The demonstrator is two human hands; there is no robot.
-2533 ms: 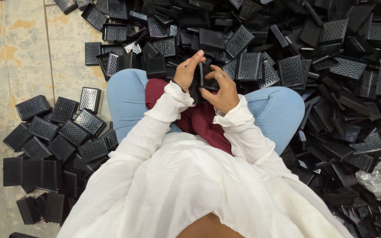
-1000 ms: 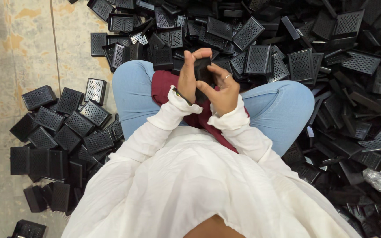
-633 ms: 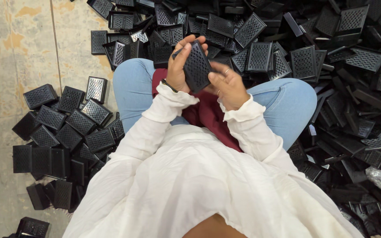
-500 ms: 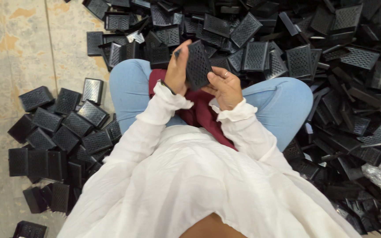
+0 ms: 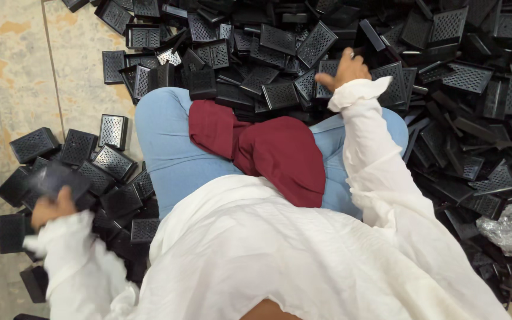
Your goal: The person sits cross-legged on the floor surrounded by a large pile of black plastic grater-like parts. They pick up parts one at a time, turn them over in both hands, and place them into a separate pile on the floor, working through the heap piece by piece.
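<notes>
Hands split apart now; left hand [image 5: 51, 207] out left of the red cloth [image 5: 268, 151], fingers wrapped on the black perforated box [image 5: 60, 181] over the side pile [image 5: 78, 172]; right hand [image 5: 342, 71] into the big heap [image 5: 445, 89], fingers loosely curled, nothing clearly gripped.

Left hand [image 5: 51, 207] at 8 o'clock gripping black perforated part [image 5: 60, 179] over small pile [image 5: 99, 178], right hand [image 5: 342, 71] at 1 o'clock on large black heap [image 5: 445, 89], floor [image 5: 13, 71] beneath

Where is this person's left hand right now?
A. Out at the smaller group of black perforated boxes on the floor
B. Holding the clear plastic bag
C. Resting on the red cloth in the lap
A: the left hand is on a black box at the smaller group of boxes, while the right hand reaches into the big pile.
</notes>
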